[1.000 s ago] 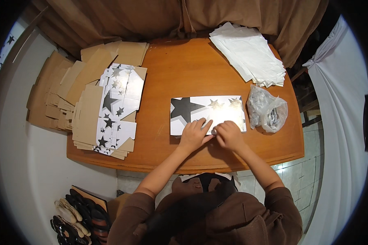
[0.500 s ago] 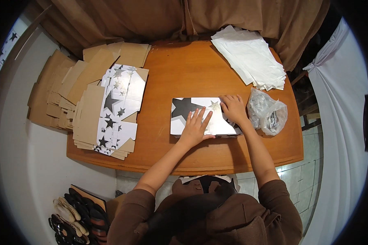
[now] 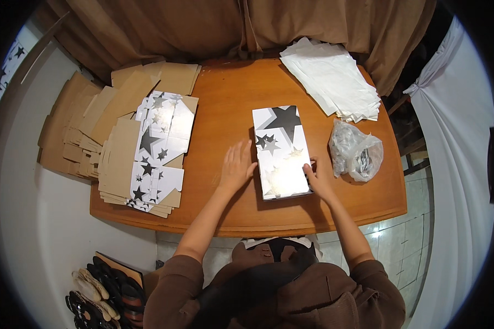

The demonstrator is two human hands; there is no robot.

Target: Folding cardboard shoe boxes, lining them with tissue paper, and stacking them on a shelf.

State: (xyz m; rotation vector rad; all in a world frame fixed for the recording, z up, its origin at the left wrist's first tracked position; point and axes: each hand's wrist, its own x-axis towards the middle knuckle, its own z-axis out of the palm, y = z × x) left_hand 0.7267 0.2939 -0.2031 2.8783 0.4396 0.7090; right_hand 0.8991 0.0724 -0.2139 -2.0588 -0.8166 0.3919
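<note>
A flat silver box with black stars [image 3: 281, 151] lies lengthwise, running away from me, on the round wooden table [image 3: 225, 109]. My left hand [image 3: 237, 165] rests flat on the table, its fingers spread, touching the box's left edge. Against the box's right edge, near the front corner, my right hand [image 3: 316, 179] presses with its fingers curled onto the side.
A heap of flattened cardboard and star-printed box blanks [image 3: 140, 148] covers the table's left side. A stack of white tissue sheets [image 3: 332, 79] lies at the back right. A clear plastic bag [image 3: 355, 151] sits right of the box. Shoes [image 3: 101, 293] stand on the floor at lower left.
The box has been turned from lying crosswise to lying lengthwise. Both hands moved from its top to its two long sides.
</note>
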